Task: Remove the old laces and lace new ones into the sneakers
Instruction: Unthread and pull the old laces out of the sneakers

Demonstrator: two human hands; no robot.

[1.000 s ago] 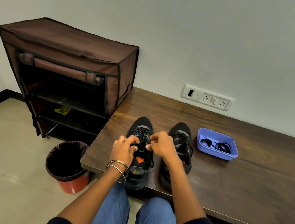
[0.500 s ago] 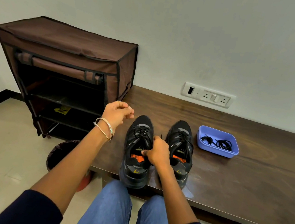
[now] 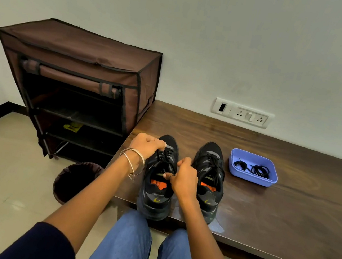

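Black left sneaker: stands at the near edge of the dark wood surface, heel toward the person, orange insole showing.
Old lace: black, threaded through this sneaker's eyelets, with a strand running up from them.
Left hand: clenched on that strand, above the sneaker's toe end; two metal bangles on the wrist.
Right hand: pinching the lace beside the sneaker's tongue, between the two shoes.
Right sneaker: just right of the left sneaker, laced.
Blue tray: farther right of the sneakers, holding coiled black laces.
Shoe rack: brown fabric, left of the sneakers, on the floor.
Bin: dark liner, left of the sneakers, below the surface edge.
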